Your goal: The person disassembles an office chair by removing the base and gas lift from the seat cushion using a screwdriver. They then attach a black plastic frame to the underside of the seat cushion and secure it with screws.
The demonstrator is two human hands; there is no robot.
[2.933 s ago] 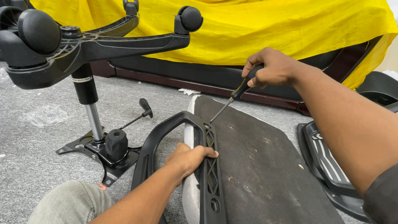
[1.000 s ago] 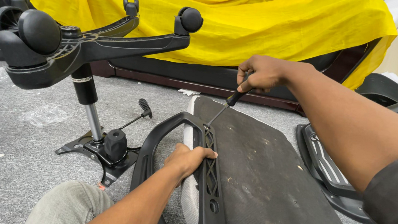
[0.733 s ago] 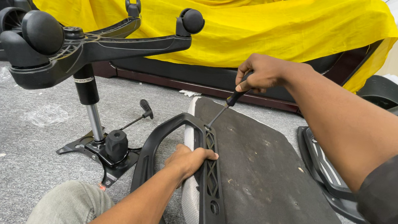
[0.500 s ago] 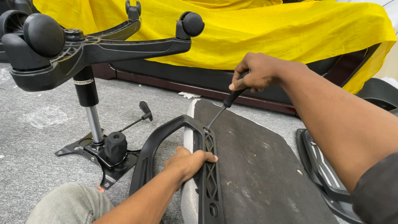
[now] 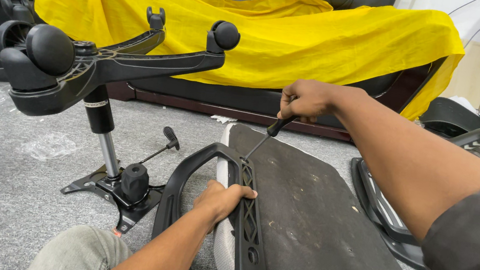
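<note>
An upturned chair seat (image 5: 326, 225) with a dark fabric underside lies in front of me. A black plastic armrest (image 5: 248, 215) runs along its left edge. My left hand (image 5: 220, 198) grips that armrest from the outside, fingers curled over its bar. My right hand (image 5: 305, 99) is closed around the black handle of a screwdriver (image 5: 265, 137). The shaft slants down to the left, and its tip meets the top end of the armrest.
An upside-down chair base (image 5: 96, 65) with castors and gas lift stands on the grey carpet at left, on its tilt mechanism (image 5: 124, 185). A yellow cloth (image 5: 265, 28) covers a dark sofa behind. Black plastic chair parts (image 5: 389, 214) lie at right. My knee (image 5: 79, 255) is below.
My right hand with the screwdriver has shifted slightly left and the tool stands a little steeper. My left hand has kept its grip on the armrest.
</note>
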